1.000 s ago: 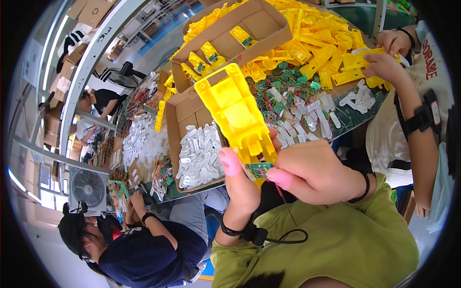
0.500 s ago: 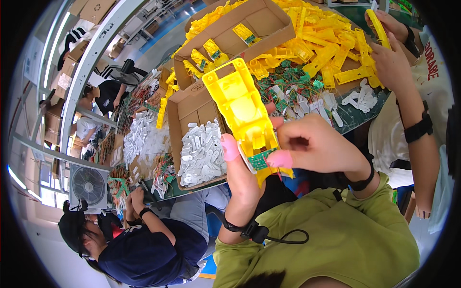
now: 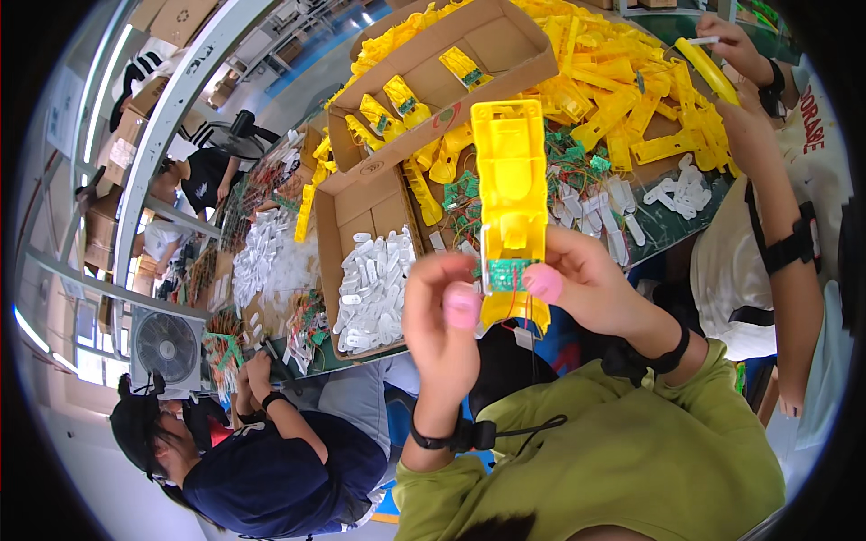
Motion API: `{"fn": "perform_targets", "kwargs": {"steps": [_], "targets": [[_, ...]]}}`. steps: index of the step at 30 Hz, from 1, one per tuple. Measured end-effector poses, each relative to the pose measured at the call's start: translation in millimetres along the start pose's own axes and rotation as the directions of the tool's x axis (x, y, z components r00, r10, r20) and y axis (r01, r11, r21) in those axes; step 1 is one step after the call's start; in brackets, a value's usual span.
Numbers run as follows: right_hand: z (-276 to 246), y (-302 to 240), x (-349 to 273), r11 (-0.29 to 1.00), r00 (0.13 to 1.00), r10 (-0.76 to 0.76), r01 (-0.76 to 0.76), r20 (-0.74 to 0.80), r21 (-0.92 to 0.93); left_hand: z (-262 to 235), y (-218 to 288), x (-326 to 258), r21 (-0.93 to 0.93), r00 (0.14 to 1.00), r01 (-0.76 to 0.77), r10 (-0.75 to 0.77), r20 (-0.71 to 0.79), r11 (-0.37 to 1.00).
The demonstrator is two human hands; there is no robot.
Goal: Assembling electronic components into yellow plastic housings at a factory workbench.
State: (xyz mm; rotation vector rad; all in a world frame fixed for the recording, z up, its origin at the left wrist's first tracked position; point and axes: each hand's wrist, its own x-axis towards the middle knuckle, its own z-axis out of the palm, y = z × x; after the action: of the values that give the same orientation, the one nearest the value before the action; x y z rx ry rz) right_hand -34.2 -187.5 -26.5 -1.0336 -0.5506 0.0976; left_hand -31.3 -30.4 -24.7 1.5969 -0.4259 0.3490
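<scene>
Head view: at the centre of the frame both hands hold up a long yellow plastic housing [image 3: 511, 189], standing upright and reaching toward the upper middle. The left hand [image 3: 442, 320], just left of centre, is closed on the housing's lower end, its pink-capped thumb pressed beside a small green circuit board [image 3: 508, 274] seated in the lower part of the housing. The right hand [image 3: 591, 288], just right of centre, is closed on the opposite side at the same height, a pink-capped fingertip touching the board's edge. Thin red wires run from the board down over the yellow base. Behind the housing, in the upper middle, an open cardboard box [image 3: 469, 54] holds several yellow parts; below it, left of centre, a second cardboard box [image 3: 365, 207] holds white plastic pieces [image 3: 374, 288]. A heap of yellow parts [image 3: 622, 99] covers the upper right of the table. At the right edge another person's arm [image 3: 785, 243] lifts a yellow piece. At lower left a person in a dark shirt [image 3: 271, 469] works at the same bench beside a fan [image 3: 165, 345].
</scene>
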Motion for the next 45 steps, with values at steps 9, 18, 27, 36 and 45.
{"fn": "perform_targets", "kwargs": {"steps": [9, 18, 27, 36, 45], "targets": [[7, 5, -8, 0.995, 0.996, 0.091, -0.090, -0.013, 0.029, -11, 46, 3, 0.679, 0.911, -0.382, 0.131, 0.391, 0.627], [20, 10, -17, 0.981, 0.989, 0.144, -0.140, -0.023, 0.136, -22, 57, -4, 0.698, 0.900, -0.331, -0.010, 0.436, 0.635], [24, -10, -21, 0.993, 0.994, 0.075, -0.066, 0.083, -0.099, -31, 46, -5, 0.269, 0.926, 0.065, -0.159, 0.343, 0.961], [14, -16, -14, 0.894, 0.978, 0.115, -0.025, 0.175, -0.447, -17, 20, -6, -0.041, 0.948, 0.083, -0.066, 0.312, 0.996], [11, -14, -16, 0.832, 0.994, 0.005, 0.056, 0.108, -0.552, -9, 14, -5, -0.004, 0.949, 0.093, -0.088, 0.302, 0.996]]}}
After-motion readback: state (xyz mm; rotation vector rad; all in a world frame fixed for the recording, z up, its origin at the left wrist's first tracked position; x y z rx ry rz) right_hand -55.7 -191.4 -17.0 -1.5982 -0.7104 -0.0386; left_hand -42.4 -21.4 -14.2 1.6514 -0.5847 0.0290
